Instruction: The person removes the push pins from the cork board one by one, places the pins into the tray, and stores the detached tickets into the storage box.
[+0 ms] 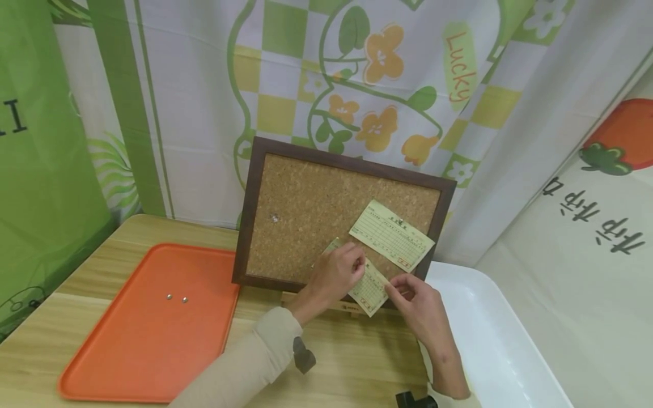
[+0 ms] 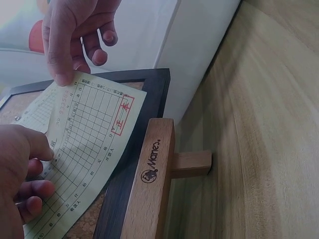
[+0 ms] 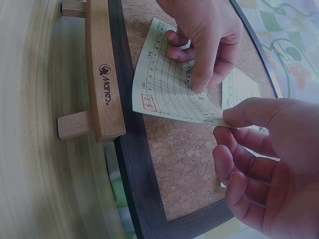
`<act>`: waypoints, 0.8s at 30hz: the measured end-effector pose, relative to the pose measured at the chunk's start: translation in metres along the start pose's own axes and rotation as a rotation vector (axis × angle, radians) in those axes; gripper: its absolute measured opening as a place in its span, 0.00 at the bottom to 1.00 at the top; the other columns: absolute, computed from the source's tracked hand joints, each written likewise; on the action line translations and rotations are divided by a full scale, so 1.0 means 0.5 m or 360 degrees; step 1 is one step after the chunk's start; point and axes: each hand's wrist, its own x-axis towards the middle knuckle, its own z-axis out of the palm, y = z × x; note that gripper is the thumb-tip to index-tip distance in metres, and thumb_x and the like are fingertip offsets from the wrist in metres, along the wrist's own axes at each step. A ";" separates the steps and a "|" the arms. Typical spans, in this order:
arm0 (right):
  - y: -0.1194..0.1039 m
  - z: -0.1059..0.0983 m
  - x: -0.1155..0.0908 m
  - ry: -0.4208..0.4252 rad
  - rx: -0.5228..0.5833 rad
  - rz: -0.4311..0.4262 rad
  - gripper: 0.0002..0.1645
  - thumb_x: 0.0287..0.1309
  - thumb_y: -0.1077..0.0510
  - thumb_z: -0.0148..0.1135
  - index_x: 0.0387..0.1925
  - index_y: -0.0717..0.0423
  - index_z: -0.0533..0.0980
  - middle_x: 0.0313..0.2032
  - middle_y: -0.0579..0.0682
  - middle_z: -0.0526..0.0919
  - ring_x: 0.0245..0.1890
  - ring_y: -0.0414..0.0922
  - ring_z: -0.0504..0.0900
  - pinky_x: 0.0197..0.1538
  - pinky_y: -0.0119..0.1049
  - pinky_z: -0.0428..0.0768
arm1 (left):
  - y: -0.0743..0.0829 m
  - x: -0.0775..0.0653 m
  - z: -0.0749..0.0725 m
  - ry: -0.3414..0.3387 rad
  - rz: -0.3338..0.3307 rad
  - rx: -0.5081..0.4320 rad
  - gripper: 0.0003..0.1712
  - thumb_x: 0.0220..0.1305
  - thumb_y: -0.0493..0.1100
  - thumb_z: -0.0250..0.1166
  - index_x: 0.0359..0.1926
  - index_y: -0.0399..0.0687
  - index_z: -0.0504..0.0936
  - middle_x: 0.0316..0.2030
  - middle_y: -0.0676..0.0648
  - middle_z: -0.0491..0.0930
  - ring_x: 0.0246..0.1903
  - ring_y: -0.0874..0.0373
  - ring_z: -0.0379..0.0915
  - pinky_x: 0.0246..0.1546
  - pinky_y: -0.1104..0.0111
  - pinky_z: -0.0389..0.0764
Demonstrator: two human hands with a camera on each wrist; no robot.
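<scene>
A pale yellow receipt slip, printed with a grid and a red box, slants across the lower part of a framed cork board. My right hand pinches its right corner between thumb and forefinger; in the right wrist view that corner bends away from the cork. My left hand is at the slip's upper edge, thumb and forefinger together on it in the right wrist view. Whatever lies between those fingertips is hidden. Above, a second receipt slip hangs tilted from a small metal pushpin.
The board leans on a wooden easel standing on the wooden table. To the left lies an orange tray with two small metal pushpins. A white tray stands at the right, and a patterned curtain hangs behind.
</scene>
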 end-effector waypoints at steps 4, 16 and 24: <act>-0.001 0.000 -0.001 0.0003 0.0002 -0.0006 0.09 0.68 0.53 0.67 0.40 0.56 0.83 0.35 0.48 0.86 0.34 0.43 0.84 0.39 0.40 0.80 | -0.002 -0.002 -0.003 -0.0044 -0.0001 0.0017 0.08 0.64 0.36 0.70 0.30 0.50 0.80 0.27 0.57 0.73 0.16 0.69 0.59 0.15 0.79 0.60; -0.005 -0.001 -0.001 0.0023 -0.0008 -0.0012 0.08 0.68 0.55 0.68 0.40 0.56 0.83 0.34 0.48 0.85 0.33 0.44 0.83 0.38 0.39 0.80 | -0.001 -0.006 -0.014 -0.0018 0.0073 -0.0033 0.07 0.59 0.34 0.70 0.30 0.50 0.81 0.28 0.57 0.75 0.16 0.69 0.57 0.14 0.79 0.58; -0.005 -0.003 -0.007 0.0050 0.0008 -0.0059 0.09 0.68 0.54 0.68 0.43 0.56 0.83 0.35 0.48 0.85 0.32 0.43 0.83 0.36 0.36 0.80 | 0.004 -0.010 -0.025 -0.0008 0.0142 -0.0063 0.08 0.56 0.33 0.70 0.30 0.50 0.81 0.30 0.54 0.79 0.16 0.69 0.57 0.14 0.80 0.57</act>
